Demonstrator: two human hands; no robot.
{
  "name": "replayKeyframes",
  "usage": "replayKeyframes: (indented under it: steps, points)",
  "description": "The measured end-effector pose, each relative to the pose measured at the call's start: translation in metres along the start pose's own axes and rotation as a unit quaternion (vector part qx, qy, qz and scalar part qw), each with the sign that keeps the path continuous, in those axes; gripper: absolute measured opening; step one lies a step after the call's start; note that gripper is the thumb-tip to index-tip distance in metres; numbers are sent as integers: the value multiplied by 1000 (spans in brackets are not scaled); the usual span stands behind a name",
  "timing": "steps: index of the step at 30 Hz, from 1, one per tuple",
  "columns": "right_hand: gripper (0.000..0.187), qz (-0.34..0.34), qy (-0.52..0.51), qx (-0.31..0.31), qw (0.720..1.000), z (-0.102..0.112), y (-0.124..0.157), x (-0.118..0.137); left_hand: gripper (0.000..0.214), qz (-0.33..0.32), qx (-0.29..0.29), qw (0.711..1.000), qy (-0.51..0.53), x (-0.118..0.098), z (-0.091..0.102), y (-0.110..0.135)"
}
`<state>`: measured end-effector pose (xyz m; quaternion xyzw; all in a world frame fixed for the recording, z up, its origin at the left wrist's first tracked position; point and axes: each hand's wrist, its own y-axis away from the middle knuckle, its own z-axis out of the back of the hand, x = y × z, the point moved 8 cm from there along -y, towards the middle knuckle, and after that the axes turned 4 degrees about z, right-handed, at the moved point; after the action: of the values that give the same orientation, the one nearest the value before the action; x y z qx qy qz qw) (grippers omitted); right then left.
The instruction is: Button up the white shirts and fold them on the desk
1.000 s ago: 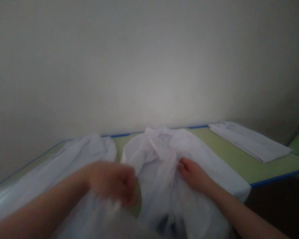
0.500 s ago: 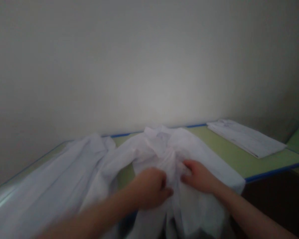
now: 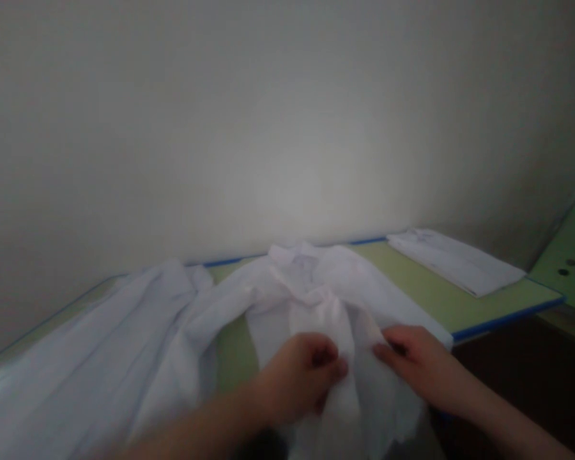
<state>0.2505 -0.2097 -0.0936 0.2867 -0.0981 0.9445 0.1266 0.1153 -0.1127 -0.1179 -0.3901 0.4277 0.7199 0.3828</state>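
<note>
A white long-sleeved shirt (image 3: 345, 275) lies spread on the green table (image 3: 237, 348), collar toward the wall and lower part hanging over the near edge. My left hand (image 3: 309, 374) is closed with thumb and fingers pinching the shirt's front edge near the middle. Slightly to the right, my right hand (image 3: 409, 358) pinches the opposite front edge between thumb and fingers. Between the two hands the cloth is lifted and creased. The image is soft, so buttons cannot be made out.
Another white garment (image 3: 96, 358) drapes across the table's left side. A folded white garment (image 3: 455, 259) lies at the back right. The table has a blue edge (image 3: 508, 319). A plain wall (image 3: 287, 128) rises behind, and a green panel with dark holes (image 3: 563, 259) stands far right.
Both hands have moved slightly toward me and to the right, the right one farther. The front edges are now pulled apart more. The view has shifted a little to the right.
</note>
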Motion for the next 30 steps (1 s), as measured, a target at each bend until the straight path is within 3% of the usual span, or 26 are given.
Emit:
replayKeyframes:
  steps: [5, 12, 24, 30]
  points:
    - [33, -28, 17, -64, 997, 15, 26, -3, 24, -28, 13, 997, 77, 5, -34, -11]
    - [25, 1, 26, -44, 999, 16, 56, 21, 22, -26, 32, 990, 136, 5, -72, -9]
    - [20, 98, 65, -68, 991, 0, 76, 44, 30, -33, 44, 980, 192, 9, -82, -1]
    - [18, 117, 40, -101, 987, 3, 79, 51, 33, -25, 49, 976, 213, 6, -82, 2]
